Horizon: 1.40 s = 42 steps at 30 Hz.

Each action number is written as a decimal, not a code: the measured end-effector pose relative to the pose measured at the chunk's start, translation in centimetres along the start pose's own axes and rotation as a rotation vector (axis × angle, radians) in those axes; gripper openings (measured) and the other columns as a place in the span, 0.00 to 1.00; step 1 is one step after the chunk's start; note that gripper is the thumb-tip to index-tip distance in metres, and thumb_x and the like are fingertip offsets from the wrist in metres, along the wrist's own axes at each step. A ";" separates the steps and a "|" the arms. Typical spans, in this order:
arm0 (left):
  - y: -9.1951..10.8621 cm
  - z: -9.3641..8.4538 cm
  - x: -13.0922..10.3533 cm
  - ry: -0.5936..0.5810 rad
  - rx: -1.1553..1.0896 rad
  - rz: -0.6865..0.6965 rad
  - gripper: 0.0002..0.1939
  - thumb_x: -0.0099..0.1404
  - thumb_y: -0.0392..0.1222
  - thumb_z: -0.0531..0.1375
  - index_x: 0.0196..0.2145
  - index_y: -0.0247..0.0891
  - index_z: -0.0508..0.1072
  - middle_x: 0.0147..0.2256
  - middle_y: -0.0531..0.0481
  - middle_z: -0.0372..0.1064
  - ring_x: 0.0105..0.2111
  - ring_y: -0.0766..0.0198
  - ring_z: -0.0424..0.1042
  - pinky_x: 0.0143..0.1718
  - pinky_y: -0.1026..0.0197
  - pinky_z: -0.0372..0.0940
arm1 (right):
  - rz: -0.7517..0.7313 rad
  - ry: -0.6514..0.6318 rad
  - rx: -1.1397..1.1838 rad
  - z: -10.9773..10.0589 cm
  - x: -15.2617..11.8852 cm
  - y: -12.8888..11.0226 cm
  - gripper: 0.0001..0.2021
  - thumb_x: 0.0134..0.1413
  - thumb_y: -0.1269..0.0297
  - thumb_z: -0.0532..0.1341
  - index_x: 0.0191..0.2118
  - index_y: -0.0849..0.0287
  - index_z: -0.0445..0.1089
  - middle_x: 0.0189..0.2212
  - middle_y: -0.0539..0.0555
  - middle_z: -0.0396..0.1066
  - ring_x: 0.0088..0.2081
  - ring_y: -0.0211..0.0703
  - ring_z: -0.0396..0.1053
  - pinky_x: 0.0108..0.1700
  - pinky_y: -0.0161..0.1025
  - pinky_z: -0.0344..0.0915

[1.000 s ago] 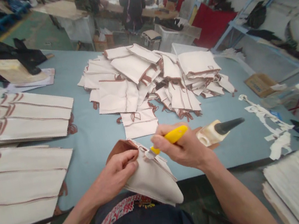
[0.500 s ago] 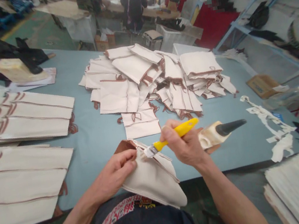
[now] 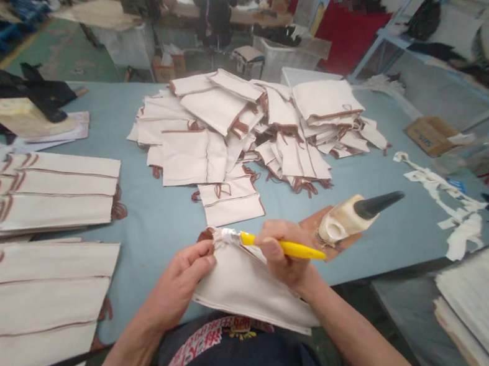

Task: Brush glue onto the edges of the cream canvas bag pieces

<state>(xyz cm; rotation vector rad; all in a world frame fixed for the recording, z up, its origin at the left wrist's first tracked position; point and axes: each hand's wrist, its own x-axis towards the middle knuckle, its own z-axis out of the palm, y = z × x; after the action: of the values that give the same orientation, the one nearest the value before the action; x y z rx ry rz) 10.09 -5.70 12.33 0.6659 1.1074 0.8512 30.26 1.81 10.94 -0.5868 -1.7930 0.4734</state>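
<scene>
My left hand (image 3: 179, 280) pinches the upper left corner of a cream fabric piece (image 3: 238, 282) with brown trim, which hangs over the table's front edge toward my lap. In my right hand (image 3: 287, 251) is a yellow-handled paintbrush (image 3: 304, 250), its handle pointing right. The whitish bristles touch the fabric near its brown top corner, close to my left fingertips. Just right of that hand, a cream container with a black conical nozzle (image 3: 378, 205) lies tilted on a brown piece. What the container holds is hidden.
A heap of cream fabric pieces with brown edging (image 3: 226, 107) covers the back of the blue table (image 3: 152, 224). Overlapping stacks (image 3: 56, 191) lie at left. White scraps (image 3: 446, 198) and a cardboard box (image 3: 430, 134) are at right. People stand in the background.
The brush has moved left and up toward the fabric's corner, its handle now sloping down to the right. My right hand moved left with it. The left hand keeps its grip on the fabric.
</scene>
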 end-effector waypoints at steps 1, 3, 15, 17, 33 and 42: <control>0.0 0.1 0.0 0.006 -0.035 -0.013 0.23 0.58 0.55 0.70 0.42 0.34 0.79 0.31 0.50 0.77 0.28 0.63 0.71 0.30 0.66 0.64 | -0.060 -0.034 0.000 -0.4 0.0 0.0 0.18 0.76 0.57 0.56 0.32 0.54 0.71 0.21 0.47 0.72 0.22 0.35 0.67 0.27 0.35 0.62; 0.0 0.3 -0.1 0.002 -0.100 -0.038 0.24 0.55 0.54 0.72 0.42 0.33 0.80 0.30 0.49 0.78 0.26 0.64 0.71 0.28 0.67 0.63 | -0.172 -0.151 -0.029 -1.2 0.1 0.0 0.15 0.76 0.58 0.57 0.35 0.54 0.72 0.21 0.47 0.71 0.22 0.35 0.66 0.27 0.36 0.61; 0.4 0.5 -0.5 0.005 -0.165 -0.112 0.27 0.51 0.52 0.74 0.45 0.32 0.83 0.33 0.44 0.82 0.26 0.63 0.74 0.27 0.67 0.67 | -0.322 -0.323 -0.023 -4.0 1.1 -2.1 0.14 0.77 0.54 0.55 0.42 0.56 0.71 0.21 0.47 0.70 0.21 0.35 0.63 0.26 0.36 0.57; 0.5 0.5 -0.5 -0.012 -0.176 -0.128 0.28 0.50 0.53 0.75 0.44 0.31 0.83 0.31 0.44 0.82 0.26 0.63 0.74 0.27 0.66 0.67 | -0.283 -0.317 -0.010 -4.2 1.0 -2.0 0.13 0.77 0.55 0.55 0.41 0.57 0.70 0.22 0.48 0.71 0.21 0.36 0.63 0.26 0.36 0.58; 0.1 0.6 -0.6 0.035 -0.096 -0.080 0.21 0.53 0.51 0.71 0.40 0.34 0.81 0.28 0.49 0.77 0.24 0.65 0.69 0.24 0.67 0.61 | -0.198 -0.246 0.109 -2.3 1.6 -3.1 0.12 0.75 0.58 0.59 0.38 0.56 0.74 0.22 0.48 0.75 0.23 0.36 0.71 0.30 0.34 0.67; -0.1 0.3 -0.7 -0.016 -0.077 -0.072 0.19 0.56 0.50 0.69 0.40 0.35 0.80 0.28 0.51 0.75 0.26 0.62 0.71 0.27 0.66 0.62 | -0.059 -0.156 -0.046 -1.3 1.4 -1.2 0.11 0.76 0.59 0.56 0.43 0.54 0.74 0.30 0.51 0.80 0.29 0.39 0.77 0.33 0.35 0.73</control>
<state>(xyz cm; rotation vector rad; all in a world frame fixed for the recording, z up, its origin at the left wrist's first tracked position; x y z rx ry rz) 10.27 -6.38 12.66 0.5649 1.0730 0.8211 30.97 1.80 13.07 -0.5390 -1.9690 0.4483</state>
